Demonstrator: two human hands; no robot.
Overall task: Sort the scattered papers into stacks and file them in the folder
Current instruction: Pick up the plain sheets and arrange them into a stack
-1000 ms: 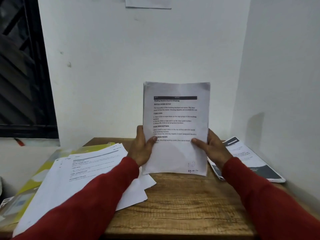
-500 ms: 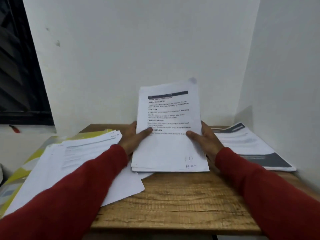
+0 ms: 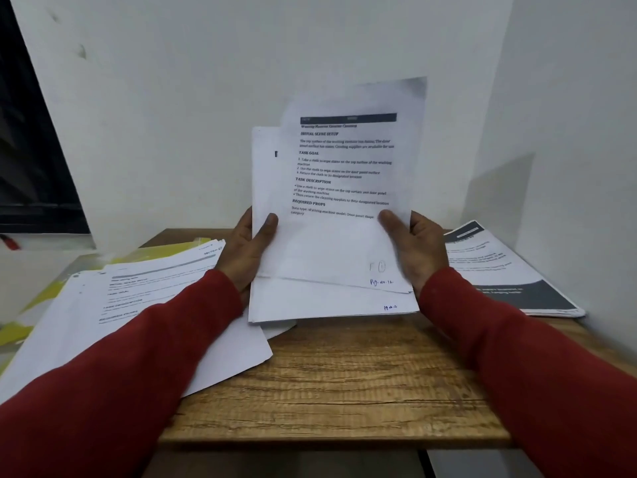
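I hold a bundle of white printed papers [image 3: 331, 236] nearly upright above the wooden table [image 3: 344, 384]. My left hand [image 3: 250, 250] grips its left edge, thumb on the front. My right hand [image 3: 417, 246] grips the right edge, thumb on the top sheet. The top sheet has slid up and tilts right, so the sheets below show at the left and bottom. A loose spread of white papers [image 3: 144, 305] lies at the left on a yellow folder [image 3: 51, 294]. Another stack with a dark band [image 3: 503, 270] lies at the right by the wall.
White walls close the table off behind and to the right. A dark window [image 3: 31, 150] is at the far left. Bare wood shows at the table's front middle, between my red sleeves.
The bundle was lowered toward the table half a second ago and is now raised again. Its top sheet has slid up and to the right, out of line with the rest.
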